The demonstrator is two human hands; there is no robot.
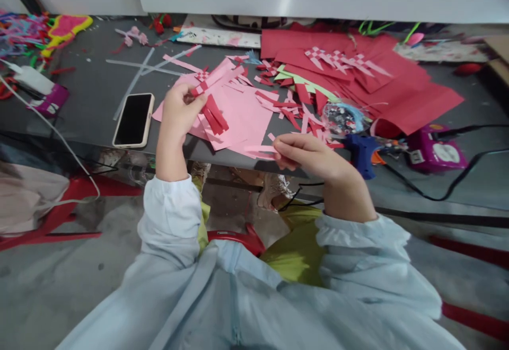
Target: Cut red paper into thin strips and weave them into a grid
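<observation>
My left hand is closed on a woven piece of red and pink paper strips, its loose red ends hanging down to the right. Between the thumb and fingers of my right hand are the ends of pink paper strips, which point left near the table's front edge. Beneath and between the hands lie pink paper sheets. Cut red and pink paper scraps are scattered to their right. Several finished-looking woven checkered pieces rest on a stack of red paper at the back right.
A phone lies left of my left hand. Close to my right hand is a blue glue gun, its black cord running right past a purple box. Glue sticks lie crossed at left. A white cable hangs over the edge.
</observation>
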